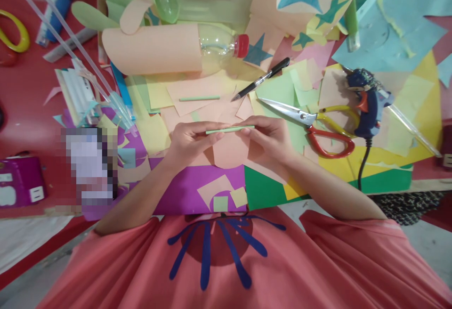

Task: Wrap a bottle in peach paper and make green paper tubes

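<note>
Both of my hands pinch a thin, rolled green paper strip (230,130), held level over the middle of the work area. My left hand (192,140) grips its left part between thumb and fingers, and my right hand (270,137) grips its right part. Beneath the strip is a rounded peach paper piece (231,151). A second thin green strip (199,98) lies on peach paper just beyond my hands. A black pen (261,79) rests farther up to the right, near open scissors (310,119) with yellow and red handles.
A peach-wrapped bottle (155,49) with a red cap lies behind my hands. At the right is a blue glue gun (370,101) with a black cord. A pixelated phone-like object (90,165) and clear straws (81,54) are at the left. Cut paper covers much of the red table (24,92).
</note>
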Action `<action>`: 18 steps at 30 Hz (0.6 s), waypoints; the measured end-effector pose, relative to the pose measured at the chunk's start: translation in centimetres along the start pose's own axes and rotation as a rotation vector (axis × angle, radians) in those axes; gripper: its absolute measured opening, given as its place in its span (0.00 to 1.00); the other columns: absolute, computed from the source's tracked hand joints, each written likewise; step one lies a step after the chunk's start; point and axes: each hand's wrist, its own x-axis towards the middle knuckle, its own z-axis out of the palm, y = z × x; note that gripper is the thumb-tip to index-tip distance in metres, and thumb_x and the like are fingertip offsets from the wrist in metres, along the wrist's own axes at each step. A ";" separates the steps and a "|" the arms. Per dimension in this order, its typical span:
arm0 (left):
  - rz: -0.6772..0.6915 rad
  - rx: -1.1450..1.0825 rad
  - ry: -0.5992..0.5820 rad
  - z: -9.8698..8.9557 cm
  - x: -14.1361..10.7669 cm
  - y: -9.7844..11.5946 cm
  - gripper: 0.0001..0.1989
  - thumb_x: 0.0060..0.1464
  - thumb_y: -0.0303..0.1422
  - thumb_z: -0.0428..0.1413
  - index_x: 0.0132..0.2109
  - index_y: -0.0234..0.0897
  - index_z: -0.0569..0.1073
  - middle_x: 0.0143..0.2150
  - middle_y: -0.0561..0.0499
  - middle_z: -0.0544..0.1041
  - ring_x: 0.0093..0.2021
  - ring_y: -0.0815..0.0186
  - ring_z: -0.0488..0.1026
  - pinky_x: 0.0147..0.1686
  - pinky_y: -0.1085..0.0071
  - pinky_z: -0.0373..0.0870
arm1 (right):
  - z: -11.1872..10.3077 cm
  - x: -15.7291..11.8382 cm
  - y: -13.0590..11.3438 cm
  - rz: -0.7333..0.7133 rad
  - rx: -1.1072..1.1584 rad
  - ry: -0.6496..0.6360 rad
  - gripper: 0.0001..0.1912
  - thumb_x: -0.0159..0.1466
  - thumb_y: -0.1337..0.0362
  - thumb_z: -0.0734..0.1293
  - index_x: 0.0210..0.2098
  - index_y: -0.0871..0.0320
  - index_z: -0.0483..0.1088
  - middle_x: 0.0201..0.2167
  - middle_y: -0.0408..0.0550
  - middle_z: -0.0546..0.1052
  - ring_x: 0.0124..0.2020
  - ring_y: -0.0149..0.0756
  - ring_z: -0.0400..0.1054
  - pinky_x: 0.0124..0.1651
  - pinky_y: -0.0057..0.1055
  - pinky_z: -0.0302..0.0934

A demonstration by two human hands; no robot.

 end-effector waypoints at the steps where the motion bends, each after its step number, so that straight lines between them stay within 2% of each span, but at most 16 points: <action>1: -0.001 -0.003 0.005 0.0 0.0 0.0 0.12 0.45 0.41 0.66 0.37 0.41 0.83 0.36 0.48 0.84 0.37 0.64 0.80 0.36 0.76 0.76 | 0.0 0.0 0.0 -0.005 0.003 0.006 0.16 0.60 0.50 0.68 0.31 0.57 0.79 0.25 0.45 0.79 0.26 0.28 0.68 0.29 0.27 0.63; 6: 0.016 -0.002 0.017 0.1 -0.1 0.0 0.10 0.47 0.38 0.64 0.38 0.42 0.82 0.38 0.49 0.83 0.37 0.65 0.81 0.35 0.76 0.77 | 0.1 0.0 0.1 -0.001 0.002 0.008 0.18 0.60 0.49 0.68 0.30 0.57 0.79 0.22 0.44 0.77 0.24 0.27 0.65 0.26 0.26 0.61; 18: 0.090 0.023 0.028 0.1 -0.3 -0.1 0.06 0.49 0.36 0.63 0.37 0.45 0.82 0.38 0.51 0.83 0.38 0.64 0.82 0.40 0.74 0.79 | 0.5 -0.2 0.1 0.020 0.021 0.058 0.18 0.59 0.48 0.68 0.28 0.57 0.78 0.24 0.45 0.78 0.25 0.28 0.69 0.28 0.27 0.63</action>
